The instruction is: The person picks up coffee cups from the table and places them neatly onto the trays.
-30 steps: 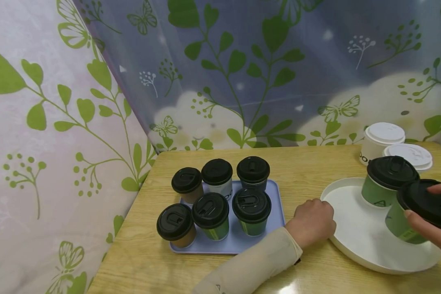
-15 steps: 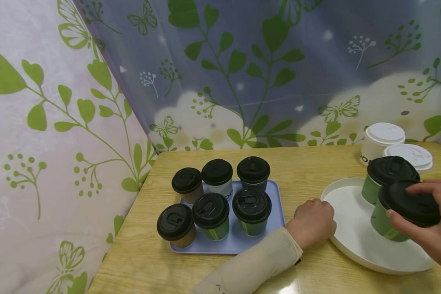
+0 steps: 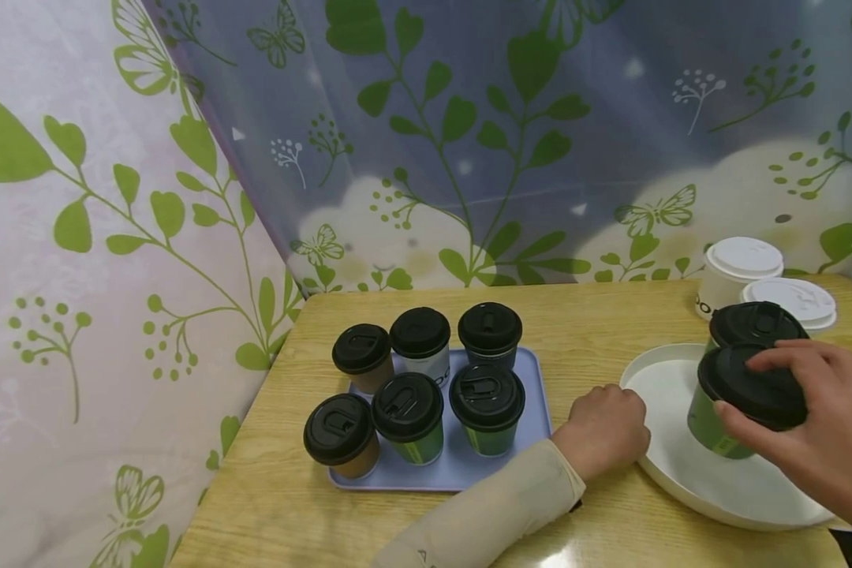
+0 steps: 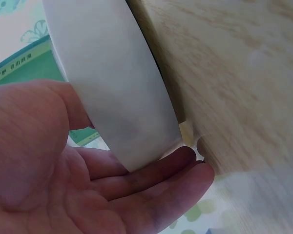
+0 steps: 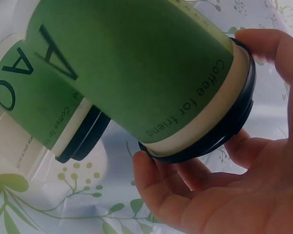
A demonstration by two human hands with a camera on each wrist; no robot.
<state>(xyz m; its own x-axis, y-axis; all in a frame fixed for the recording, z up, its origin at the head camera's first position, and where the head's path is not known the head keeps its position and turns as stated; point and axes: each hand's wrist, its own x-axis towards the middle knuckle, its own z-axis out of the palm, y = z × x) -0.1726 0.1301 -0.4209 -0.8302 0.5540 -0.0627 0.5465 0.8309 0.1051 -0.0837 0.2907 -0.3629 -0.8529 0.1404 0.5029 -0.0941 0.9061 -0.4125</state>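
My right hand (image 3: pixel 823 426) grips a green paper coffee cup (image 3: pixel 710 422) by its black lid (image 5: pixel 205 146), thumb and fingers spread around the rim. In the head view this cup overlaps the round white tray (image 3: pixel 745 493) and partly covers a second green cup (image 3: pixel 756 322) with a black lid. That second cup (image 5: pixel 53 107) shows beside it in the right wrist view. At the tray's left edge, my left hand (image 3: pixel 603 432) holds the raised rim (image 4: pixel 117 97), the thumb on the inner side and the fingers along the outside and underneath.
Left of my left forearm, a lavender rectangular tray (image 3: pixel 426 478) carries several black-lidded cups (image 3: pixel 408 418) in two rows. Two white-lidded cups (image 3: pixel 741 272) stand at the back right, behind the round tray. A patterned cloth (image 3: pixel 412 142) hangs behind the wooden table (image 3: pixel 255 489).
My right hand has moved left with the green cup, over the round tray, and the cup now hides more of the one behind. The left hand stays in place.
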